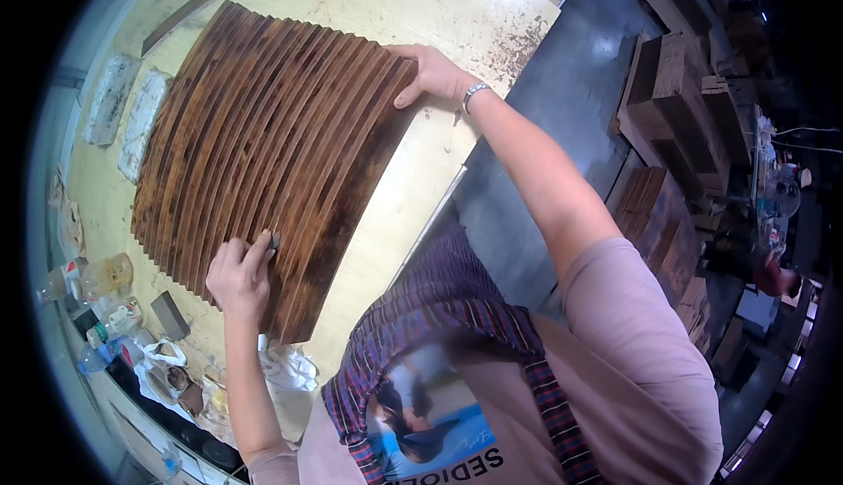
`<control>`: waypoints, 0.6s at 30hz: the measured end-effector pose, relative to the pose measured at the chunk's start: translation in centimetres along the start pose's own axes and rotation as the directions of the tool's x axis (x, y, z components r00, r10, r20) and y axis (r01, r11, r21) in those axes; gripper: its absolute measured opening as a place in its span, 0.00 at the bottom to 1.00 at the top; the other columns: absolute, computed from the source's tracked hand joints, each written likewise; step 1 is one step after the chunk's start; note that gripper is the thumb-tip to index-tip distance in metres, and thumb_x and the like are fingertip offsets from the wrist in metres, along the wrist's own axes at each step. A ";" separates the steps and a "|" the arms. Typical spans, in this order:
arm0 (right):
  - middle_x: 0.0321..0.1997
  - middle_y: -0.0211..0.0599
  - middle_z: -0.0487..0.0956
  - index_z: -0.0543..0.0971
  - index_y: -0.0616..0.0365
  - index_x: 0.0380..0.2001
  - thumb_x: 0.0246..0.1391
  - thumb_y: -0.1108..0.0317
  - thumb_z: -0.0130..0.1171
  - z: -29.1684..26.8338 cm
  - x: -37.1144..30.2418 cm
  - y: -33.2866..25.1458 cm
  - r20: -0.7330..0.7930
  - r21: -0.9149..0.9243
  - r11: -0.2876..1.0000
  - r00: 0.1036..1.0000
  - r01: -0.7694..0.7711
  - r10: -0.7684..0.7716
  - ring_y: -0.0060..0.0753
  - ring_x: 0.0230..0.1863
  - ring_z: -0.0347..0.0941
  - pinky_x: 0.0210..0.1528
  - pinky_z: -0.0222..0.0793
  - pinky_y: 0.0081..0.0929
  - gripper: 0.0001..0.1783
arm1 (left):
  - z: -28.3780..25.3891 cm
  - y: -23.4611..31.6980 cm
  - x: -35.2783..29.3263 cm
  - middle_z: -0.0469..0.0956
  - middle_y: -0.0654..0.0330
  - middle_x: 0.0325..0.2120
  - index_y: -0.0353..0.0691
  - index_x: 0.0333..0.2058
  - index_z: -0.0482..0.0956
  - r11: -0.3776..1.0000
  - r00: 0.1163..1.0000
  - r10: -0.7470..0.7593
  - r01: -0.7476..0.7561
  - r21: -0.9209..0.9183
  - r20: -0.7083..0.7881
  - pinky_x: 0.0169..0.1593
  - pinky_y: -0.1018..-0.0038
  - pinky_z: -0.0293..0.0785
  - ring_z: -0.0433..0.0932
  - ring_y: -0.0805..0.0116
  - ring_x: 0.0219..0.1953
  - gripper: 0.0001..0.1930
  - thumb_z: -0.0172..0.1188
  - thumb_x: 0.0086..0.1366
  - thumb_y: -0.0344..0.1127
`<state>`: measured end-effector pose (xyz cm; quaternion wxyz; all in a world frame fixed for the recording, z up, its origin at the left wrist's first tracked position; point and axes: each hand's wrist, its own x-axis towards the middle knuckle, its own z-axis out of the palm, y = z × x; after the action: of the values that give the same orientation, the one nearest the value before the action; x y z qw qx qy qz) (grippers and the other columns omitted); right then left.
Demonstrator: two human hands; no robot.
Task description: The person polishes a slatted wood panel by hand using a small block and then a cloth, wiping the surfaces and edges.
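A wide row of dark-stained wooden slats [255, 147] lies side by side on the table, their brown surfaces mottled and their edges stepped like ridges. At the near left part of the row, my left hand [239, 278] is closed with its fingertips pinched round a small dark grey piece [274, 242], which rests against the slats; its exact kind cannot be made out. My right hand [432, 76] grips the far right end of the outermost slats, its thumb on the near side and its fingers over the end, partly hidden.
Two pale, stained blocks [143, 125] lie left of the slats. Plastic bottles [107, 276], a dark block [170, 316] and a white plastic bag [288, 366] sit at the lower left. Beyond the pale table's [505, 10] right edge, cardboard boxes [680, 103] stand on the grey floor.
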<state>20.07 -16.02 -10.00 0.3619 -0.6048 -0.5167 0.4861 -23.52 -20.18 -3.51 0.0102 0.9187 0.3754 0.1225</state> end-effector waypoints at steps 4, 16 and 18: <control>0.64 0.45 0.76 0.69 0.64 0.66 0.26 0.79 0.78 -0.2 0.2 0.5 0.038 0.041 0.998 0.998 -0.047 0.046 0.36 0.65 0.70 0.69 0.63 0.26 0.55 | 0.0 -0.1 -1.6 0.69 0.64 0.23 0.49 0.40 0.87 0.998 0.999 -0.040 0.039 -0.051 -0.026 0.31 0.65 0.69 0.73 0.64 0.28 0.14 0.71 0.51 0.32; 0.65 0.46 0.74 0.67 0.66 0.66 0.29 0.83 0.75 0.2 -0.1 -0.1 0.045 0.080 0.995 0.997 -0.068 0.064 0.35 0.64 0.70 0.67 0.65 0.28 0.54 | 0.5 0.1 -0.5 0.69 0.64 0.23 0.51 0.40 0.87 1.000 1.000 -0.009 0.009 -0.012 -0.029 0.31 0.65 0.68 0.72 0.63 0.28 0.14 0.70 0.53 0.33; 0.65 0.45 0.75 0.68 0.66 0.66 0.29 0.85 0.74 0.3 -0.2 -0.6 0.032 0.060 0.996 0.998 -0.061 0.060 0.34 0.63 0.71 0.67 0.66 0.29 0.53 | 0.5 0.5 0.7 0.69 0.64 0.23 0.51 0.40 0.87 1.000 0.999 0.012 -0.012 -0.006 -0.040 0.31 0.65 0.68 0.72 0.64 0.29 0.14 0.70 0.53 0.33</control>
<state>19.61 -16.12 -9.48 0.3575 -0.6015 -0.4884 0.5214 -22.53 -19.99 -3.81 0.0047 0.9182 0.3698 0.1419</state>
